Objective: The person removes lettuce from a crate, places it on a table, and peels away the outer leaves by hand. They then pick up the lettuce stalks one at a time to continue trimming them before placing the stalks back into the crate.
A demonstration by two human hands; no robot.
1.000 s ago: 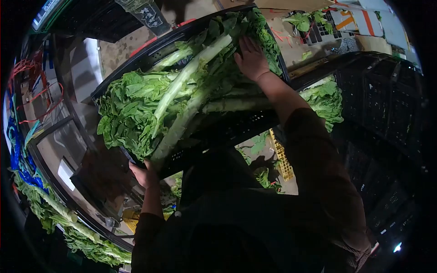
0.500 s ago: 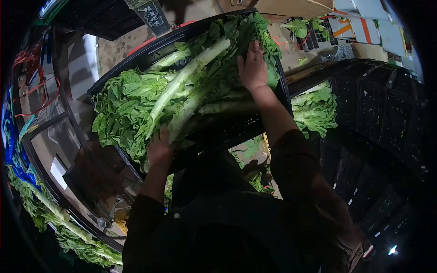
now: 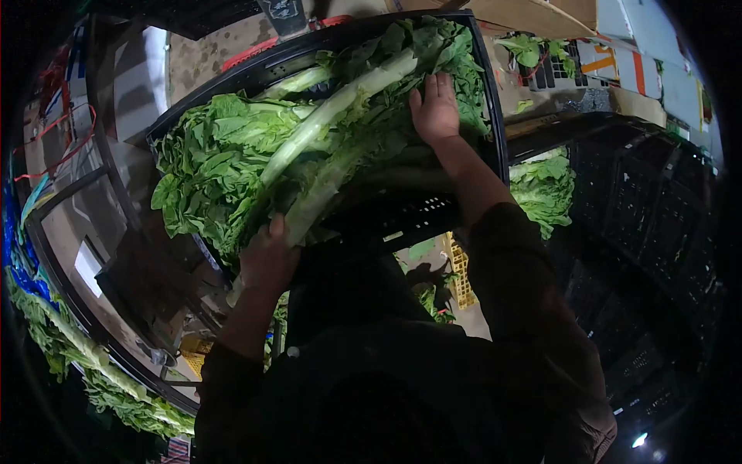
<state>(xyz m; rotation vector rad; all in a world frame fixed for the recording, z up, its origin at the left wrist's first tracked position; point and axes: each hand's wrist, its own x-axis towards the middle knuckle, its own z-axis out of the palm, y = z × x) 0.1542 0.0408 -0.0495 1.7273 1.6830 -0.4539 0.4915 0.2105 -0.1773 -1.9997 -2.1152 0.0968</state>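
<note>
A black plastic crate (image 3: 485, 85) in front of me holds several celtuce stalks with thick pale stems and dark green leaves. One long celtuce (image 3: 340, 112) lies diagonally across the top, and a bushy bunch of leaves (image 3: 205, 166) fills the left end. At the crate's near edge, my left hand (image 3: 269, 257) is closed around the butt end of a celtuce stem (image 3: 309, 209); some of its fingers are hidden. My right hand (image 3: 437, 112) rests flat on the leaves at the right end, fingers stretched out and holding nothing.
Stacked black crates (image 3: 630, 185) stand on the right, with more celtuce (image 3: 545, 193) beside them. A metal frame (image 3: 77, 193) is at left, and further celtuce (image 3: 93, 356) lies at lower left. A yellow crate (image 3: 461, 271) and loose leaves are on the floor below. Cardboard (image 3: 533, 19) sits at the back.
My left hand has shifted slightly left and turned around the stem end. The long celtuce on top has moved a little right and down. My right hand stays flat on the leaves.
</note>
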